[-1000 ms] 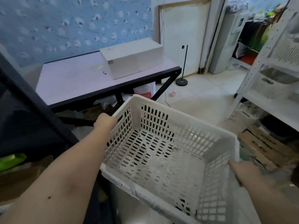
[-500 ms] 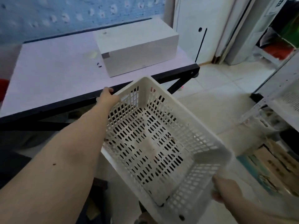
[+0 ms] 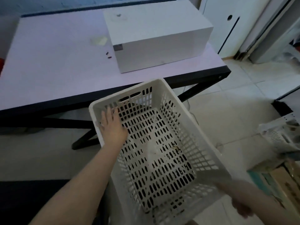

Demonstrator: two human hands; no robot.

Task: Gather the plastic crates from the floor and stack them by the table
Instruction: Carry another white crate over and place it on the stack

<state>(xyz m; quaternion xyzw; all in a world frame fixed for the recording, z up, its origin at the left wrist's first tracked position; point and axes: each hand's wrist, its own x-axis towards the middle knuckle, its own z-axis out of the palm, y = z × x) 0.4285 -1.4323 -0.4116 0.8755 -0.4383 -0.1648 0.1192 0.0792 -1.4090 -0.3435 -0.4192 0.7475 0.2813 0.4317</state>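
A white slotted plastic crate point(image 3: 191, 143) hangs tilted in front of the black-edged table point(image 3: 56, 62), its far rim close to the table's front edge. It has nothing in it but a few specks of dirt. My left hand point(image 3: 112, 125) lies flat inside the crate's far left corner, fingers spread against the wall. Blurred by motion, my right hand point(image 3: 241, 208) is at the crate's near right corner, and its grip cannot be made out. Something pale shows under the crate's near left side.
A big white box point(image 3: 159, 38) sits on the table's right half. A white cabinet door point(image 3: 224, 21) stands behind. At the right are a metal shelf rack point(image 3: 279, 135) and cardboard boxes point(image 3: 284, 179). Pale floor tiles point(image 3: 235, 119) lie between them and the table.
The crate has swung closer to the table's front edge. My left hand has left the outer rim and now lies flat inside the crate. My right hand has dropped lower at the near corner.
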